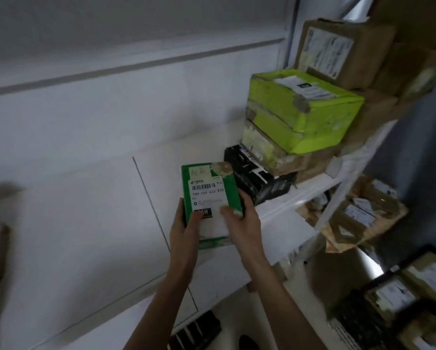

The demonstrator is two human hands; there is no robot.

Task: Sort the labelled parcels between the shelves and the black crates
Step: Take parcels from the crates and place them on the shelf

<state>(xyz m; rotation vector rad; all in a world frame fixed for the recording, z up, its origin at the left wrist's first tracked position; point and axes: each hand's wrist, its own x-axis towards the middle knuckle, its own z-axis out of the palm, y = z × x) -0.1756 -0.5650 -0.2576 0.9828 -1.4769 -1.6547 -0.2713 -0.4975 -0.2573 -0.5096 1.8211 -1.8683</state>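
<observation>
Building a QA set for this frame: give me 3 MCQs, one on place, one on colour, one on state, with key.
1. Where does the black box sit?
A. on the white shelf, under the stacked parcels
B. inside a crate on the floor
C. on top of the lime parcel

2. What colour is the parcel held in the hands?
A. pink
B. dark green with a white label
C. plain brown

3. How is that parcel held?
A. left hand only
B. lying free on the shelf
C. both hands grip its near end

Key: 1 A, it rests on the shelf below the brown box and the lime parcel. 2 B, green faces frame a barcode label. 3 C, the left hand and right hand each curl round an edge.
</observation>
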